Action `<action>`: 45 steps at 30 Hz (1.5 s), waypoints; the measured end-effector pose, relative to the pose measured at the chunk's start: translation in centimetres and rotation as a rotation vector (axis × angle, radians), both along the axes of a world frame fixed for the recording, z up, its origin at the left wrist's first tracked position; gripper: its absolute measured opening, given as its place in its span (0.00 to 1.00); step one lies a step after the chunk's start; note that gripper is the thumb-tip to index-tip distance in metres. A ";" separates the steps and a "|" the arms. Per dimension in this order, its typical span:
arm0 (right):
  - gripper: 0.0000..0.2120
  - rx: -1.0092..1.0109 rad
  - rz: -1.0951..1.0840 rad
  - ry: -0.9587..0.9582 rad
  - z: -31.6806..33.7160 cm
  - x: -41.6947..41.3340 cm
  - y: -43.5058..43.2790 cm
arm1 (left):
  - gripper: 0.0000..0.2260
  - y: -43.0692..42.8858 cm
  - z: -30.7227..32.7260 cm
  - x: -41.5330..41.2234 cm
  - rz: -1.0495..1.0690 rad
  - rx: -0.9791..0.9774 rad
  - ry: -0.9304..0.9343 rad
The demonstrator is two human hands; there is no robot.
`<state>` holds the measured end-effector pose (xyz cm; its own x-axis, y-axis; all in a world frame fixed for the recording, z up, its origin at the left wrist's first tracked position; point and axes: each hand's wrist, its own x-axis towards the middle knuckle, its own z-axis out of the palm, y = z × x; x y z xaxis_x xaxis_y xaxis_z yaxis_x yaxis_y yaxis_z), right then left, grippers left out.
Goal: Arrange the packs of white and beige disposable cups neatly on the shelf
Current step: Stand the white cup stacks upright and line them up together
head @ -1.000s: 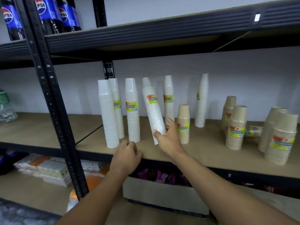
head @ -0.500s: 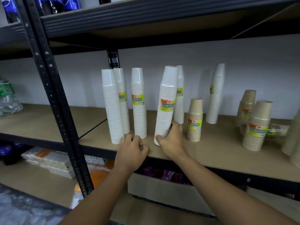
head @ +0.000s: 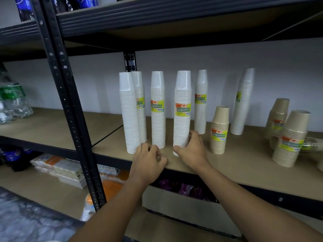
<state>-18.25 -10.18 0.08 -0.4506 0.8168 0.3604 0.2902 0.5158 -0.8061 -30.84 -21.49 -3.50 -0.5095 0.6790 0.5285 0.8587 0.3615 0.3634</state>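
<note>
Several tall packs of white cups stand on the wooden shelf (head: pixel 227 165). My right hand (head: pixel 192 151) grips the base of one white pack (head: pixel 182 110), which stands upright near the shelf's front edge. My left hand (head: pixel 150 159) rests at the front edge with curled fingers, holding nothing, just below two other white packs (head: pixel 158 109) (head: pixel 129 112). More white packs (head: pixel 201 102) (head: pixel 243 102) stand further back. A beige pack (head: pixel 219 130) stands right of my right hand. Other beige packs (head: pixel 291 137) (head: pixel 277 116) cluster at the far right, one lying on its side behind them.
A black upright post (head: pixel 70 105) divides the shelving at the left. Water bottles (head: pixel 12 102) sit on the left shelf. Cola bottles stand on the top shelf. Below are a cardboard box (head: pixel 183 206) with purple packets and flat packs on the floor.
The white pack in my right hand went from tilted to upright and settled on the shelf. My left hand stayed at the shelf edge. The camera moved closer.
</note>
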 end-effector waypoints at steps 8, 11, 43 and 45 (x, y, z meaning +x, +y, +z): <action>0.33 0.001 0.000 -0.034 0.2 -1.4 0.9 | 0.10 0.0 0.0 0.1 -0.004 0.005 -0.034; 0.32 -0.003 0.005 -0.035 0.3 -2.0 1.2 | 0.10 -0.1 -0.1 0.1 -0.005 0.010 -0.037; 0.36 -0.049 -0.097 -0.108 1.3 -2.6 3.5 | 0.11 0.0 -0.3 -0.1 0.002 0.006 -0.048; 0.38 -0.071 -0.101 -0.093 1.3 -2.4 3.1 | 0.11 0.0 -0.1 0.0 -0.001 -0.005 -0.050</action>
